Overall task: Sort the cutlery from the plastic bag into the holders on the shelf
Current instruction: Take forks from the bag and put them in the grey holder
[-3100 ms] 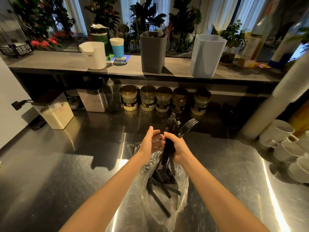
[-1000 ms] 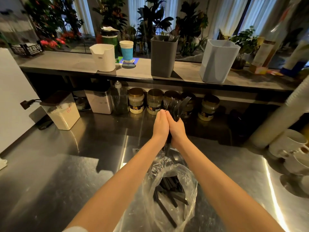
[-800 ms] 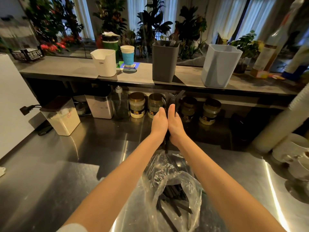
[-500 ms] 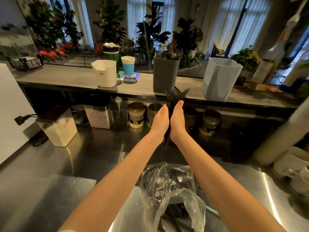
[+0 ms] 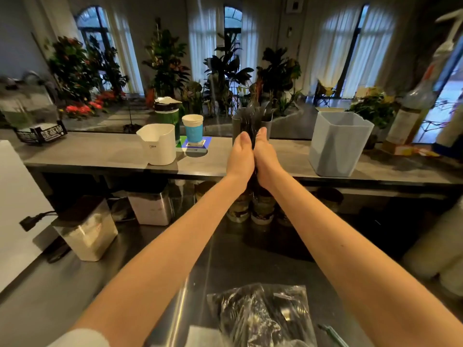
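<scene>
- The step in hand is the delivery: a bundle of black cutlery is carried up to the shelf and now sits just in front of the dark grey holder, not yet dropped in.
- Left hand and right hand are pressed palm to palm with the bundle sandwiched between them. The fingers look close to straight and lie side by side — clamping rather than wrapping. The far side of them is hidden.
- The cutlery heads poke out just past the fingertips, blurred against the holder's mouth. The handles hang below the wrists.
- Both forearms reach forward and upward, converging at the wrists.
- Next, I judge, the bundle must rise above the rim beyond the fingers, then the palms part so the pieces slide in handles first. Letting go too early could spill them onto the shelf.
- A pale blue holder stands well to the right of the fingers, a white holder to their left.
- The plastic bag, dark pieces left inside, lies far back from the fingers on the counter — more sorting remains.
</scene>
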The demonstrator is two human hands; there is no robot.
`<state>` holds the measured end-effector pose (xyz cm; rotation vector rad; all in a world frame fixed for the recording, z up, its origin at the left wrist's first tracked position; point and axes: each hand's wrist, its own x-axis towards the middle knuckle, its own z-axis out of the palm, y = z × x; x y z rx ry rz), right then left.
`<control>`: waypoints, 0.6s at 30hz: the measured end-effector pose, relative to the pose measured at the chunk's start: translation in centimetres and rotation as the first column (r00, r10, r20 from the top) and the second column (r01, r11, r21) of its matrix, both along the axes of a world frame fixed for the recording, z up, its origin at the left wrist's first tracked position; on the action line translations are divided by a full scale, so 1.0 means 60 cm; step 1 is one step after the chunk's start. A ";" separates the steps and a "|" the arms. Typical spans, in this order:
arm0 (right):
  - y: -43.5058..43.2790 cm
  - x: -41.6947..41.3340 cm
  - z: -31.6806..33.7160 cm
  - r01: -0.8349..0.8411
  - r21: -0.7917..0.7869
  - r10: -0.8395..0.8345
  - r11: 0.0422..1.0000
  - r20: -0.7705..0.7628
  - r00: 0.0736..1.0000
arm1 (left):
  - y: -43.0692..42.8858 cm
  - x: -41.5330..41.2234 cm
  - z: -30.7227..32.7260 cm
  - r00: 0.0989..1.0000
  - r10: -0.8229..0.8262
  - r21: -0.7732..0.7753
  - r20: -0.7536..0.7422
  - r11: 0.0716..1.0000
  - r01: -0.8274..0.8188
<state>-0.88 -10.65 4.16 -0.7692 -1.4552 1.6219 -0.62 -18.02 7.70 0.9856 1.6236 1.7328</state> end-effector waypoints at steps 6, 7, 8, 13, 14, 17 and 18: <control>0.068 -0.016 0.109 0.090 0.103 -0.076 0.991 -0.140 0.987 | 0.064 -0.056 0.077 0.990 -0.082 0.152 -0.114 0.983 0.099; 0.031 -0.005 0.145 0.166 0.048 -0.152 0.985 -0.212 0.965 | 0.077 -0.065 0.090 0.988 -0.111 0.175 -0.107 0.976 0.129; 0.029 0.013 0.162 0.139 0.121 -0.117 0.983 -0.176 0.977 | 0.091 -0.071 0.104 0.985 -0.141 0.199 -0.101 0.967 0.159; 0.100 -0.017 0.201 0.198 0.267 -0.156 0.943 -0.172 0.973 | 0.141 -0.089 0.145 0.973 -0.222 0.307 -0.064 0.923 0.231; 0.121 -0.017 0.203 0.231 0.297 -0.170 0.926 -0.217 0.961 | 0.149 -0.088 0.150 0.974 -0.216 0.327 -0.061 0.918 0.224; 0.151 -0.022 0.204 0.253 0.460 -0.193 0.851 -0.175 0.966 | 0.185 -0.090 0.156 0.979 -0.186 0.361 -0.084 0.910 0.204; 0.164 -0.029 0.199 0.254 0.471 -0.200 0.845 -0.162 0.966 | 0.197 -0.092 0.155 0.981 -0.171 0.371 -0.089 0.909 0.192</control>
